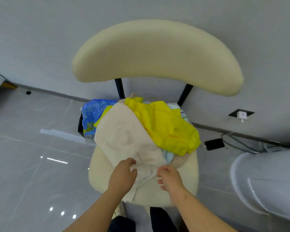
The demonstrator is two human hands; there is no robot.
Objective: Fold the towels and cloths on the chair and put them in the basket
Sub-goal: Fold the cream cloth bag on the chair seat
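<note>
A cream chair holds a loose pile of cloths. A beige towel lies on top and hangs over the front edge of the seat. Behind it sit a crumpled yellow cloth and a blue patterned cloth at the back left, with a pale blue piece peeking out underneath. My left hand rests on the near part of the beige towel, its fingers curled into the fabric. My right hand hovers over the same towel's near edge with fingers loosely curled, holding nothing that I can see.
A white plastic basket stands on the floor at the right. A phone with a cable lies by the wall behind it, near a floor socket. Glossy grey tiles stretch to the left.
</note>
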